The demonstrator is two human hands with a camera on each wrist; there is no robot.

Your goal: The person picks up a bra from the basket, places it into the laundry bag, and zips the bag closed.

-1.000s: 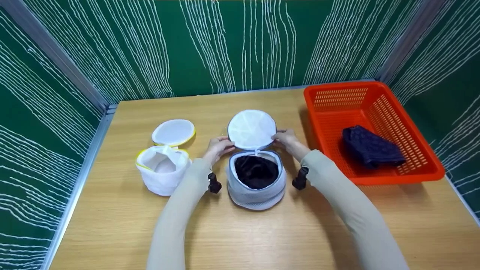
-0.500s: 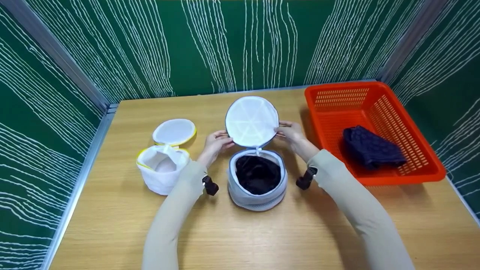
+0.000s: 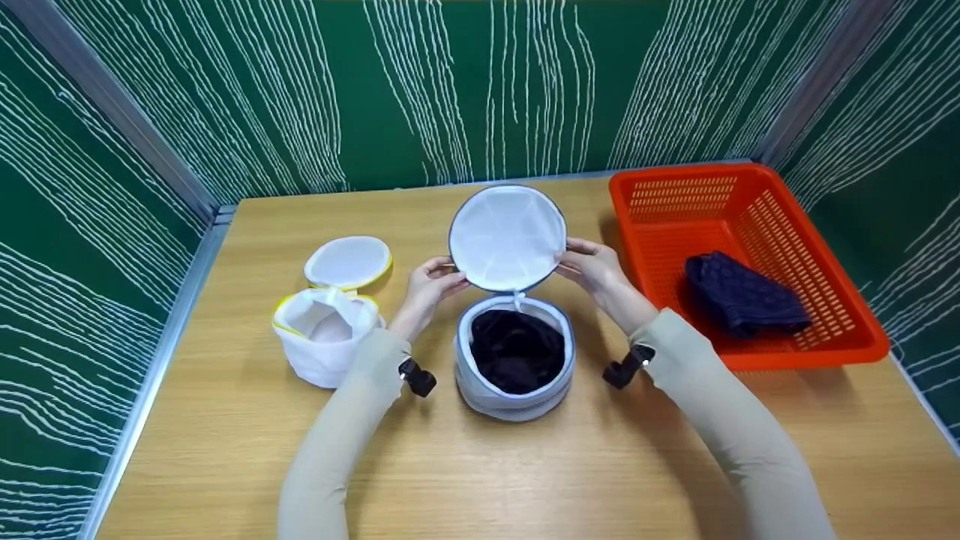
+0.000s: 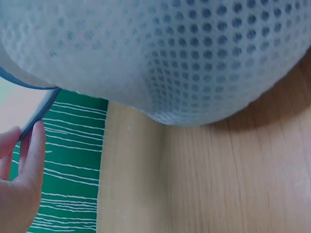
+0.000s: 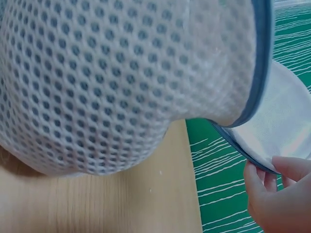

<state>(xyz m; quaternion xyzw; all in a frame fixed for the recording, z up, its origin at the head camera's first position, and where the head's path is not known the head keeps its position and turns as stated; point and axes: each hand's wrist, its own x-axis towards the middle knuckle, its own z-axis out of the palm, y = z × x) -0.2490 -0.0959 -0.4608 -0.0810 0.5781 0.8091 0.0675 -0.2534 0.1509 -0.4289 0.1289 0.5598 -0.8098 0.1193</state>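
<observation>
A white mesh laundry bag with blue-grey zipper trim stands on the table, its round lid raised behind the opening. Dark cloth lies inside it. My left hand pinches the lid's left edge between thumb and fingers. At the opposite edge, my right hand pinches the rim too. Both wrist views show the honeycomb mesh wall close up, and in the right wrist view thumb and fingers hold the lid's edge. The bag's base is partly hidden from above.
Left of my left hand stands a second white mesh bag with yellow trim, its lid folded back. An orange basket on the right holds a folded navy cloth. Green walls with white lines enclose the wooden table.
Both hands have lifted the round lid upward, and it now stands more upright behind the opening. My right hand has shifted slightly up and right. The yellow-trimmed bag and basket stay put.
</observation>
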